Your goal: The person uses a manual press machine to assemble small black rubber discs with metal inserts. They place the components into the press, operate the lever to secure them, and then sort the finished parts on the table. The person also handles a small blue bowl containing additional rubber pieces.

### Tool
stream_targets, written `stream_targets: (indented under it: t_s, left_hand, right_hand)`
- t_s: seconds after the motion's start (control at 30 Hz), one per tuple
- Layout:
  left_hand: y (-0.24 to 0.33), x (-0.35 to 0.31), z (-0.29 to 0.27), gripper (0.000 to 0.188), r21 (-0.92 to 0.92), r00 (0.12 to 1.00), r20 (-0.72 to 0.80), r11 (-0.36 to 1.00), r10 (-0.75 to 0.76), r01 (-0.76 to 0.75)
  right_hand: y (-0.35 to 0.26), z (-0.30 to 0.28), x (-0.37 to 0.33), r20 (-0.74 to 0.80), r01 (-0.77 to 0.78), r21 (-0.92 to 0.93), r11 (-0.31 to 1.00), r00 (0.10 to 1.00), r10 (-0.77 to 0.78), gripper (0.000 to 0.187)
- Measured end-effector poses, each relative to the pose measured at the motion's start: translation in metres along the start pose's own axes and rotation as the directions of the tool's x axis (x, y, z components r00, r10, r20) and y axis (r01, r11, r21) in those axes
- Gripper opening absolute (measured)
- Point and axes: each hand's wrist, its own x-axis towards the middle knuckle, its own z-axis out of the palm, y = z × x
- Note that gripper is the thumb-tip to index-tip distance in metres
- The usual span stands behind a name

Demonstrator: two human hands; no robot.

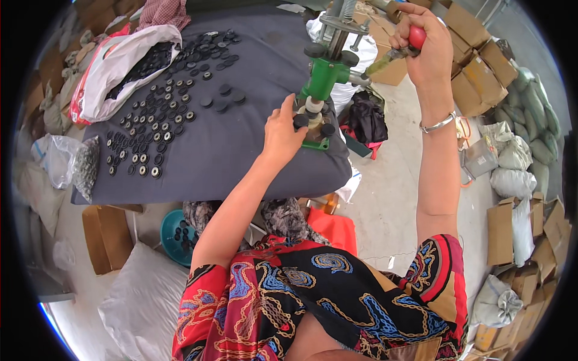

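Note:
A green hand press (pixel 321 78) with a metal column stands at the right end of the cloth-covered table. My right hand (pixel 424 37) is raised and wrapped round the red ball knob (pixel 417 37) at the end of its lever (pixel 385 62). At the press's lower part is my left hand (pixel 282 131), index finger and thumb apart, beside a round black piece (pixel 300 121). Whether that piece belongs to the press I cannot tell. Left of it, several plain black discs (pixel 224 98) and many black rings with pale metal centres (pixel 156 126) lie spread out.
The dark grey cloth (pixel 241 162) covers the table. An open white bag (pixel 96 99) of black parts lies at its far left. Below the front edge stands a teal basin (pixel 171 243) holding black pieces. Cardboard boxes (pixel 478 84) and sacks (pixel 512 182) line the right side.

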Motion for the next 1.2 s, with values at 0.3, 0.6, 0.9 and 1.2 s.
stream_targets:
  t_s: [0.3,0.6,0.9,1.2]
  left_hand:
    - [-0.004,0.024,0.034,0.08,0.03,0.999,-0.045,1.0,-0.008,0.01]
    - [-0.018,0.026,0.043,0.081,-0.131,0.999,-0.014,0.991,-0.043,0.041]
    - [-0.069,0.018,-0.03,0.05,0.332,0.921,-0.328,0.938,0.212,-0.098]
    - [-0.133,0.026,-0.062,0.03,0.693,0.988,-0.137,0.72,0.074,0.042]
  right_hand:
    - [-0.002,0.002,-0.006,0.01,0.001,0.018,1.0,1.0,-0.001,0.024]
    - [0.021,-0.006,-0.091,0.167,0.264,0.062,0.962,0.948,-0.271,0.027]
    - [0.092,-0.029,-0.181,0.414,0.639,-0.187,0.746,0.74,-0.53,0.016]
    - [0.017,-0.014,-0.097,0.186,0.205,-0.057,0.977,0.964,-0.191,0.032]
